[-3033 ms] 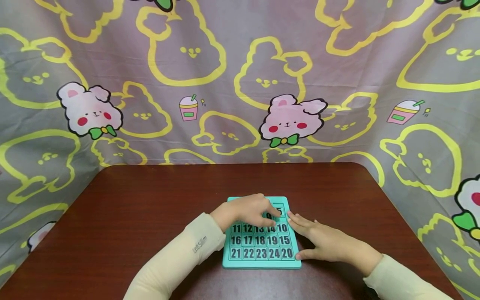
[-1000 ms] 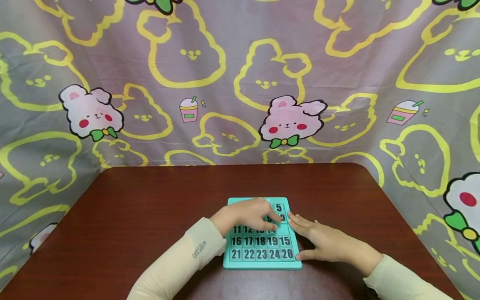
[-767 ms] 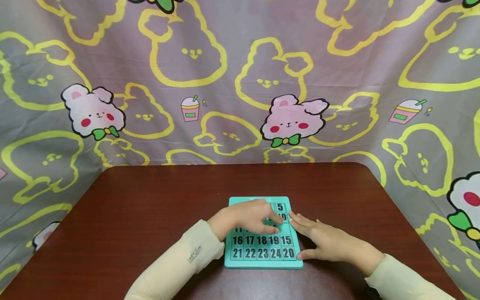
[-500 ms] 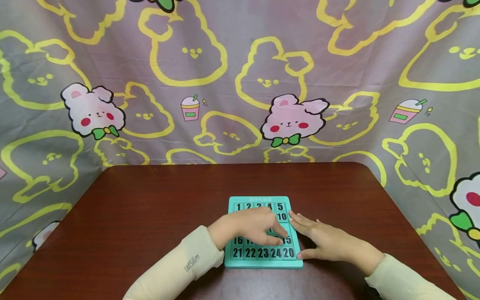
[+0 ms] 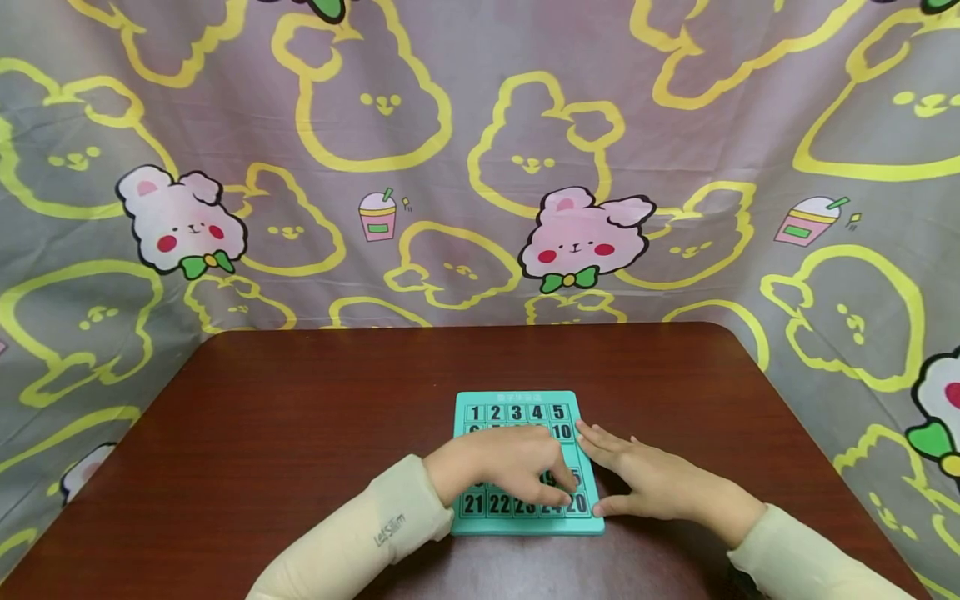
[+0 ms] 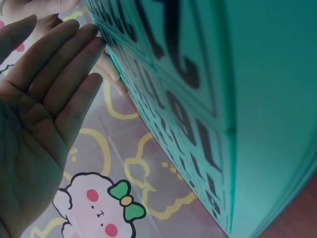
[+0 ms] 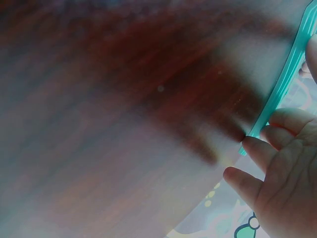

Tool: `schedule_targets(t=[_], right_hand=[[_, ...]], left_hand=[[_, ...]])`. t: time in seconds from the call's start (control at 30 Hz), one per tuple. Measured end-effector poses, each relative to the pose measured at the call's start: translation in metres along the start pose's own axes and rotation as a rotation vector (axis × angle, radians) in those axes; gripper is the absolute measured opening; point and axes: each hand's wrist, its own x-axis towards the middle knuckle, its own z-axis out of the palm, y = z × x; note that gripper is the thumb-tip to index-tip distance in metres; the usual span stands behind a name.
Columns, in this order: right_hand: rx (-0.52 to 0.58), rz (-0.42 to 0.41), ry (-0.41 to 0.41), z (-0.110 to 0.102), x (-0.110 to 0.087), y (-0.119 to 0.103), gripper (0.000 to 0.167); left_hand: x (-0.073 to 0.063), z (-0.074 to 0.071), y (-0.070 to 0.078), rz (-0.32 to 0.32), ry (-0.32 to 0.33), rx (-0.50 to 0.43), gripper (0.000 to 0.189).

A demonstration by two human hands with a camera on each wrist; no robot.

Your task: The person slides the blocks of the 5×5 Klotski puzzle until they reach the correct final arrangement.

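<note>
A turquoise number slide puzzle (image 5: 528,527) lies on the table, its tiles in rows. My left hand (image 5: 517,462) is over its middle, hiding several tiles; the index fingertip touches the tile marked 15 (image 5: 576,482), and the thumb tip is by the 20 tile (image 5: 576,503). A bare gap shows at the right end of the third row, under the 10 tile (image 5: 562,432). In the left wrist view the fingers (image 6: 64,67) are extended beside the tiles. My right hand (image 5: 648,483) rests along the puzzle's right edge, fingertips (image 7: 252,146) touching the frame, thumb near its lower right corner.
The brown table (image 5: 315,400) spreads around the puzzle on all sides. A grey curtain (image 5: 465,108) with yellow cartoon outlines and printed rabbits hangs behind the table and at both sides. Pale sleeves (image 5: 375,529) cover both forearms.
The 5 and 10 tiles have slid up the right column, leaving a gap in the third row. My left hand has moved down towards the 15 tile. My right hand stays put.
</note>
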Motion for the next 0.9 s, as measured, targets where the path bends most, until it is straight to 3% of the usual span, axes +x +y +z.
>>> schedule_targets(t=[0.3, 0.9], right_hand=[[0.004, 0.007, -0.008, 0.000, 0.000, 0.000, 0.094], [0.020, 0.028, -0.025, -0.001, 0.001, 0.001, 0.095]], left_hand=[[0.002, 0.000, -0.007, 0.013, 0.001, -0.027, 0.032], [0.003, -0.001, -0.029, -0.073, 0.070, -0.120, 0.033]])
